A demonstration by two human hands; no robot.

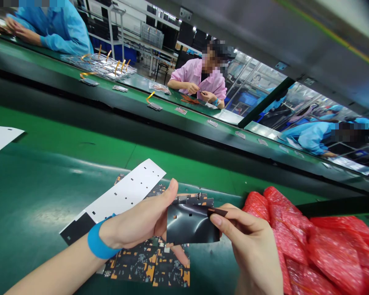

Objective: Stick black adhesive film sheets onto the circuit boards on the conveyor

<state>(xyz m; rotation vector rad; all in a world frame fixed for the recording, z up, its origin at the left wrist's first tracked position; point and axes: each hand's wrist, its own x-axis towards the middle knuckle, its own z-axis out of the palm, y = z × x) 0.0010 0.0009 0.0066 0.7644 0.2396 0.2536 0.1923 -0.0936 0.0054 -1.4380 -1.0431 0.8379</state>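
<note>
A small glossy black film (pixel 190 225) with small cut-outs hangs between my hands. My right hand (pixel 249 237) pinches its upper right corner between thumb and fingers, and that corner is bent. My left hand (pixel 150 217), with a blue wristband, is behind the film's left edge. Its thumb points up, apart from the film, and one finger stretches out below it; the other fingers are hidden. Under my hands several dark circuit boards (pixel 135 262) with orange patches lie on the green mat. A white sheet (pixel 119 192) bearing small black marks and a black piece at its lower end lies beside my left hand.
Red bubble-wrap bags (pixel 332 246) are heaped at the right. Another white sheet (pixel 3 137) is at the left edge. Beyond a dark rail runs a green conveyor (pixel 197 114) with small parts and a tray (pixel 101 65). Co-workers in blue and pink sit across it.
</note>
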